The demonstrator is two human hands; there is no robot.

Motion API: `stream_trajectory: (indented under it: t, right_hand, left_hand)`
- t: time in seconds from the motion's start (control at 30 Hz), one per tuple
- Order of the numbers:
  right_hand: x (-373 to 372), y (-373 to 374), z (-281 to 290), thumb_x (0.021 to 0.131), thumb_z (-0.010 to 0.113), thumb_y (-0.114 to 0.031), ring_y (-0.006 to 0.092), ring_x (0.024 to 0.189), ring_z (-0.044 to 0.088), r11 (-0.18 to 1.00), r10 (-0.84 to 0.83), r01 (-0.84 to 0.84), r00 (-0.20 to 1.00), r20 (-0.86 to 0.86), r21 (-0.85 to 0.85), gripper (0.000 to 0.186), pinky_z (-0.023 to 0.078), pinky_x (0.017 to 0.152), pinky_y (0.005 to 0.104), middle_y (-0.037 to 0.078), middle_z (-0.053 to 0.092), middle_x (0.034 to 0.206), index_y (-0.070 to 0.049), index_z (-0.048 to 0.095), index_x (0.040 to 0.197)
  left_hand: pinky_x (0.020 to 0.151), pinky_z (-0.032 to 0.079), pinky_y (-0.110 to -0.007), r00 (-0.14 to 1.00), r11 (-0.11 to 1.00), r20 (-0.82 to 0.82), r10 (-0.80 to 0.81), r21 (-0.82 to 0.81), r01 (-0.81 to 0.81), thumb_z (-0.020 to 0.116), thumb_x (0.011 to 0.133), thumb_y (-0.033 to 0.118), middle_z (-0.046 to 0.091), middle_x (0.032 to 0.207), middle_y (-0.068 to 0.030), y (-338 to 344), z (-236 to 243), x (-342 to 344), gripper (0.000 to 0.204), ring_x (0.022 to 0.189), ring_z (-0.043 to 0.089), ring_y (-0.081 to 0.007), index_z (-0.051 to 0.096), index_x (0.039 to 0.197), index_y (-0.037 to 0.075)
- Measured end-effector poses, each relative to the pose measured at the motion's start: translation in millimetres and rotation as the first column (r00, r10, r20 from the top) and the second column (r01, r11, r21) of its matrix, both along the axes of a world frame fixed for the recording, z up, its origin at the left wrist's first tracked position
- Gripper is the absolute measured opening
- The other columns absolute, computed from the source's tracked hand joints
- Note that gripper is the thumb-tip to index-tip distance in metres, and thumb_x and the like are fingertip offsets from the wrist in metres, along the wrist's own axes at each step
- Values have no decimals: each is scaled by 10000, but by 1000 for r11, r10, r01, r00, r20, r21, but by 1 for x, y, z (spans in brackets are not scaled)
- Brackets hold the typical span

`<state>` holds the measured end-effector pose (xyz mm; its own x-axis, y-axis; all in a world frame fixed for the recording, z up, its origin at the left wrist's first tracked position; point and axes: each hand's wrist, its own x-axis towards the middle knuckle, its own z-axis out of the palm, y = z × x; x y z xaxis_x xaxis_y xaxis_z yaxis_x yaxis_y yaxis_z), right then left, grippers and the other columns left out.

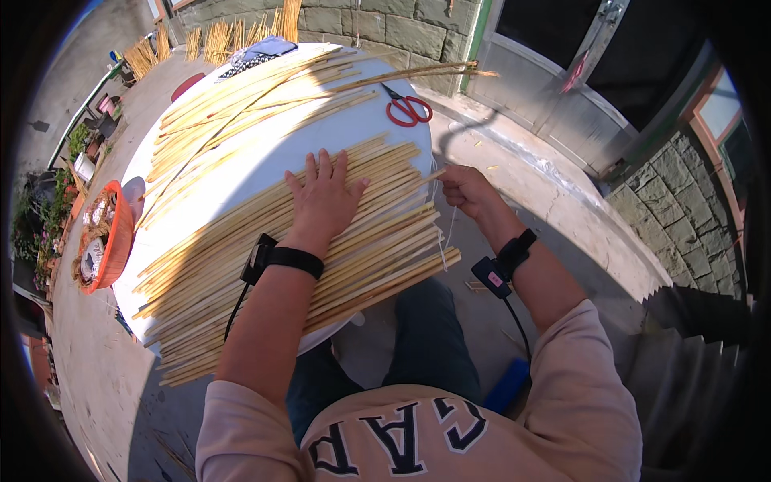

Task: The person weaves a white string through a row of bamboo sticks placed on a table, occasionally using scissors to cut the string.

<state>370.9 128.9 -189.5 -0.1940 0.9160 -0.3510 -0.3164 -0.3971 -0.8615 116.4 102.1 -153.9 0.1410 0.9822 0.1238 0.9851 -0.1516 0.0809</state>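
Note:
A row of pale straw-coloured sticks (353, 265) lies side by side on a white round table (337, 128), with thin white string (453, 225) hanging at their right ends. My left hand (325, 197) rests flat on the sticks, fingers spread. At the right edge, my right hand (466, 193) is closed on the end of one stick, beside the string; whether it also grips the string I cannot tell. Red-handled scissors (409, 112) lie on the table above the right end of the row.
Loose sticks (209, 120) and a folded cloth (261, 50) lie on the far table. An orange basin (112, 261) sits at the table's left. Standing bundles (221, 40) line a stone wall (409, 32). Metal doors (594, 56) and a stone block wall (666, 209) stand at right.

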Motion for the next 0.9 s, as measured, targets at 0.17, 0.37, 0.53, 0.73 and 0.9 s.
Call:
stream_trajectory:
  t: [0.17,0.37,0.53,0.73,0.9]
  right_hand:
    - [16,8,9,762,604,-105,45,403,232,994,-96,100,990,-101,37,267,173,368,208,-56,311,527,-139,390,606]
    - [33,25,71,789,577,-97,27,397,213,977,-179,174,983,29,119,241,154,346,194,-64,308,533,-131,392,638]
    - [5,54,126,778,573,-92,32,382,211,977,-186,156,956,228,147,218,159,337,204,-48,323,531,-110,405,639]
    - [-30,95,150,724,577,-94,52,367,222,935,-331,244,860,388,256,208,158,331,222,-34,315,498,-97,415,594]
    - [-17,103,120,696,578,-97,62,361,225,945,-319,197,719,617,260,203,175,324,252,-28,309,481,-82,422,568]
  left_hand:
    - [1026,90,-579,1000,1000,7,2,4,-2,278,895,507,213,1416,-165,0,-1,-1,610,1327,139,-322,245,1372,128]
    - [1026,78,-583,998,1000,59,-21,8,20,286,889,508,220,1412,-174,-4,2,-1,622,1326,139,-331,250,1367,112]
    - [1025,75,-585,998,999,60,-15,30,13,279,887,516,222,1410,-176,-3,-3,-5,629,1324,141,-336,260,1362,103]
    - [1014,70,-601,997,1000,78,-16,20,14,274,886,518,216,1406,-197,-4,-1,-1,633,1324,139,-341,268,1359,96]
    - [1003,73,-612,997,1000,78,-7,26,6,268,887,519,241,1383,-227,-2,-4,-1,636,1319,145,-347,273,1356,90]
